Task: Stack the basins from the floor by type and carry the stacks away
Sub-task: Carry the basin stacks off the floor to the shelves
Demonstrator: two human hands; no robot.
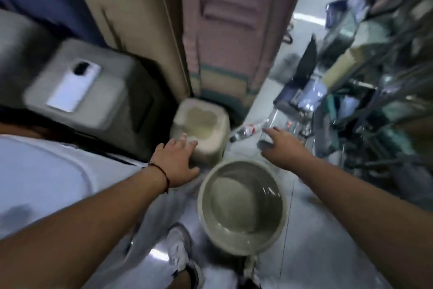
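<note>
A round grey-green basin [242, 206] sits on the floor in front of my feet, mouth up, and looks like a stack of nested basins. Both hands hover above and beyond it, holding nothing. My left hand [177, 159] is spread open with straight fingers, just left of the basin's far rim and over the near edge of a cream square container [201, 129]. My right hand [281, 145] reaches forward with relaxed fingers, to the right of the basin's far rim. The whole view is motion-blurred.
A grey box [93, 91] with a white phone [75, 87] on it stands at the left. Tall pinkish and beige cabinets [225, 30] rise straight ahead. A plastic bottle [248, 130] lies on the floor. Cluttered racks and bags [363, 77] fill the right side.
</note>
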